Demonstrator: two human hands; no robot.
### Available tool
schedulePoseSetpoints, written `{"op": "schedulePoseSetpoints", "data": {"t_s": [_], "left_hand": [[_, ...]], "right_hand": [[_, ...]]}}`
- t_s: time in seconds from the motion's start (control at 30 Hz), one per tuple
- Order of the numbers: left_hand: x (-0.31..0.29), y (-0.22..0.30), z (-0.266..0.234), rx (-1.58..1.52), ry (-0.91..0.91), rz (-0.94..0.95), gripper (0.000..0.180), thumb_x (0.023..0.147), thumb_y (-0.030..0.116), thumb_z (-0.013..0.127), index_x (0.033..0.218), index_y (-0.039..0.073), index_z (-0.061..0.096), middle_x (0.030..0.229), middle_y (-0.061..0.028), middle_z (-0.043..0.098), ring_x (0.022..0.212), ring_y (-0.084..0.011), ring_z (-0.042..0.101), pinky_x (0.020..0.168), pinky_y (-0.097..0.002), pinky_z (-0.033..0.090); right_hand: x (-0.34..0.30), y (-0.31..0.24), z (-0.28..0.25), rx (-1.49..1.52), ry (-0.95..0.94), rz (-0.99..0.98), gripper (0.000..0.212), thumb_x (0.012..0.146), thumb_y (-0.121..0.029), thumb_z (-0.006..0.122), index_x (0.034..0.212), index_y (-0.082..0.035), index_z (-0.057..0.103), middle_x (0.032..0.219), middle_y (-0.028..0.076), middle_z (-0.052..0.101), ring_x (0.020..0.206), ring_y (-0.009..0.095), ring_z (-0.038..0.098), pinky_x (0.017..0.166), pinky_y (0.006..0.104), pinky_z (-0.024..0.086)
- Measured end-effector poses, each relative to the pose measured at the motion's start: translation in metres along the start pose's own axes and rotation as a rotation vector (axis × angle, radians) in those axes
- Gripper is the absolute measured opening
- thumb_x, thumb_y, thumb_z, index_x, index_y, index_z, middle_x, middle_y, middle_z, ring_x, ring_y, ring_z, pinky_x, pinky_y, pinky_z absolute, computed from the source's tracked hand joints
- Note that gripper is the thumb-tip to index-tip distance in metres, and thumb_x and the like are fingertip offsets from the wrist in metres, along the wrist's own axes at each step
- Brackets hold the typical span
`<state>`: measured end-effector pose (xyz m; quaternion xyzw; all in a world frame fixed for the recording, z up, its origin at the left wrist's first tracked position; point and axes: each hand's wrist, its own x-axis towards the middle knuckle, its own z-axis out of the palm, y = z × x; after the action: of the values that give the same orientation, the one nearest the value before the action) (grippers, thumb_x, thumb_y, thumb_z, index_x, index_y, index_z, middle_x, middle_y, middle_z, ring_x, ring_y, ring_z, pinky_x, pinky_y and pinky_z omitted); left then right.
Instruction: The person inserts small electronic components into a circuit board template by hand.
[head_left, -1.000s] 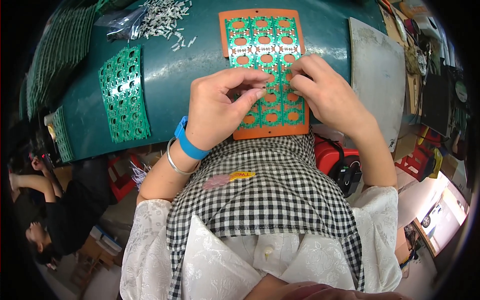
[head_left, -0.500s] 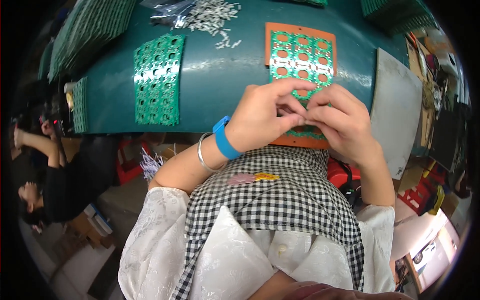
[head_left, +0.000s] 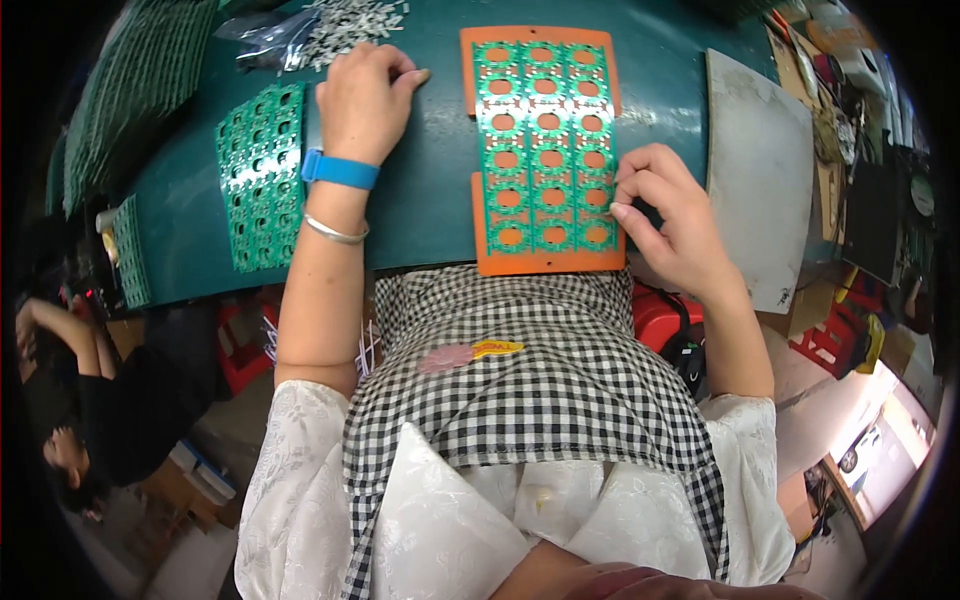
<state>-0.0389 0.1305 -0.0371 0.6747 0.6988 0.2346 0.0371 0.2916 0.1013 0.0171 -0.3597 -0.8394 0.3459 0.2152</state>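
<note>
A green circuit board panel (head_left: 523, 140), with rows of oval cutouts, lies on an orange backing plate (head_left: 484, 262) in front of me. My right hand (head_left: 672, 215) is at the panel's right edge. Its thumb and fingers are drawn together in a pinch; whatever they hold is too small or hidden. My left hand (head_left: 365, 105) is over the table at the far left, just below a heap of small white parts (head_left: 355, 22). Its fingers are curled with the thumb toward them, and I cannot make out what is between them.
A second green panel stack (head_left: 262, 180) lies left of my left wrist. Tall stacks of green panels (head_left: 140, 90) stand at the far left. A clear plastic bag (head_left: 268, 40) lies beside the white parts. On the right is a grey board (head_left: 755, 180). Another person (head_left: 150, 370) sits at left.
My left hand has left the right hand and moved far left toward the white parts. The right hand has shifted to the panel's right edge, uncovering the panel. The whole view has shifted slightly.
</note>
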Motion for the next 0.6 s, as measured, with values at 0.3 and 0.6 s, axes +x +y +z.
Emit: {"op": "schedulePoseSetpoints", "data": {"t_s": [0.3, 0.6], "left_hand": [[-0.004, 0.013, -0.014, -0.218, 0.003, -0.137, 0.014, 0.085, 0.017, 0.074, 0.090, 0.005, 0.070, 0.076, -0.0081, 0.071, 0.066, -0.0180, 0.069, 0.064, -0.0284, 0.054], [-0.012, 0.027, -0.025, -0.382, 0.001, -0.115, 0.017, 0.091, 0.011, 0.069, 0.106, 0.006, 0.073, 0.087, -0.0031, 0.073, 0.076, -0.0074, 0.064, 0.072, -0.0224, 0.051]], "right_hand": [[-0.007, 0.005, 0.004, -0.034, 0.007, -0.097, 0.015, 0.076, 0.002, 0.069, 0.081, -0.002, 0.055, 0.097, 0.009, 0.055, 0.092, 0.029, 0.053, 0.079, 0.0369, 0.046], [-0.005, 0.003, 0.005, -0.078, 0.003, -0.125, 0.016, 0.075, 0.001, 0.071, 0.082, -0.001, 0.057, 0.097, 0.008, 0.055, 0.093, 0.028, 0.054, 0.078, 0.0371, 0.048]]}}
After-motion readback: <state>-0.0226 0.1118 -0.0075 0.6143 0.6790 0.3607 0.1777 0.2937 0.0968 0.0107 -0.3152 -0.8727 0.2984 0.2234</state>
